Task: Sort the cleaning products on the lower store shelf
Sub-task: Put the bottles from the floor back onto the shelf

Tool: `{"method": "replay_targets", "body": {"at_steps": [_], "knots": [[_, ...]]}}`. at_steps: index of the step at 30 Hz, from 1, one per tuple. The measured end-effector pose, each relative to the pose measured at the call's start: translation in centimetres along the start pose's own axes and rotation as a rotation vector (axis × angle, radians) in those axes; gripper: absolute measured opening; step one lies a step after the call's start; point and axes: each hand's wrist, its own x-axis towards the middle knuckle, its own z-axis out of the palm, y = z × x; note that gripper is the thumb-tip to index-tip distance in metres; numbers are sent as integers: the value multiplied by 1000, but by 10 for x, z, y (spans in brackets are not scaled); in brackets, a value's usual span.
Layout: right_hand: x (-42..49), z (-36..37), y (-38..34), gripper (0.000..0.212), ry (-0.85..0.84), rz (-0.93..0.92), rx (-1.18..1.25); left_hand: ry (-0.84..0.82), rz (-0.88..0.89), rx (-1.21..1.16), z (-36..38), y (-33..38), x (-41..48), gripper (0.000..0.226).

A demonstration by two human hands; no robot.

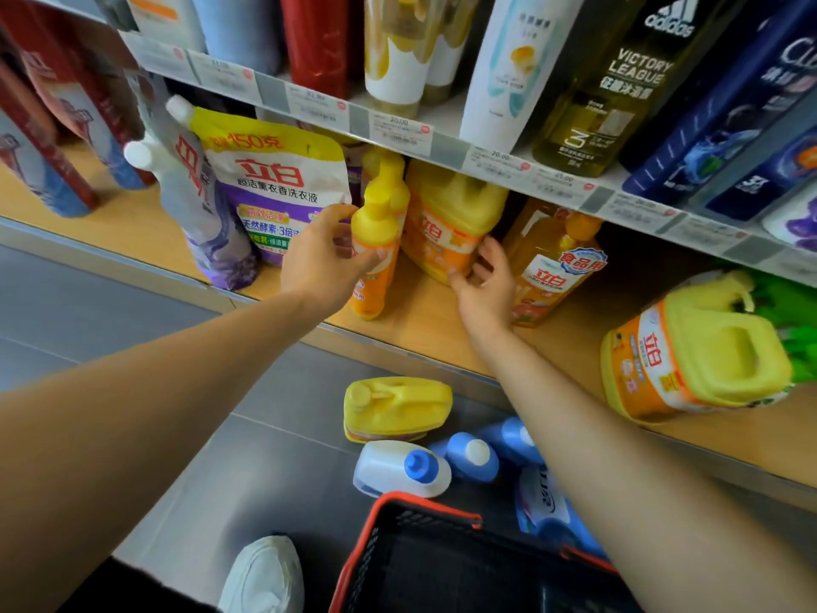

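Evidently, on the lower shelf (424,320) a slim bottle (376,232) is gripped by curled fingers of the left hand (322,254), the adjacent jug (446,223) touched by spread fingers of the right hand (486,280); next, the bottle must be seated upright.

Left hand (322,254) grips a slim yellow plastic bottle (376,219); just right of it, right hand (484,283) touches a squat yellow plastic jug (446,214).

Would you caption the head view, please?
Left hand grips slim yellow bottle; right hand touches yellow jug on lower shelf.
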Motion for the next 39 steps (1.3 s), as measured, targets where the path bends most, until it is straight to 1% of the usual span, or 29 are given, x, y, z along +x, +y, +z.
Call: {"method": "replay_targets", "body": {"at_steps": [1,2,4,7,9,10,15,19,21,23,24,28,31,33,35,39], "knots": [[-5,1,2,69,48,-28,-33,0,0,4,0,0,0,65],[-8,1,1,71,89,-46,-56,2,-1,9,0,0,0,65],[-2,2,-7,88,116,-52,-64,2,-5,8,-2,0,0,64],[12,10,-21,110,36,-77,-65,0,-10,12,-3,0,0,64],[14,20,-26,115,-35,-79,-92,2,-11,4,-4,1,-2,62],[14,25,-27,115,-55,-80,-93,3,-12,-1,-4,2,-2,62],[13,35,-29,89,-48,-130,-67,-8,-20,9,-4,3,-5,65],[3,17,-21,63,-17,-202,-146,-15,-32,22,-5,6,-7,65],[-4,11,-24,65,-23,-257,-174,-20,-36,15,-5,8,-10,64],[-2,15,-36,71,-29,-280,-142,-24,-41,3,-5,10,-12,63],[0,20,-43,70,-19,-278,-126,-27,-41,1,-5,11,-14,62],[6,35,-61,59,74,-236,-141,-64,-33,-19,-5,14,-17,61],[7,38,-64,50,101,-187,-117,-85,-31,-14,-4,15,-16,60],[6,34,-68,42,92,-173,-87,-73,-32,-1,-4,15,-14,59],[3,21,-66,35,58,-212,-107,-44,-41,14,-3,14,-12,58],[-13,-25,-52,34,-43,-265,-147,-11,-62,17,-6,13,-7,58]]}}
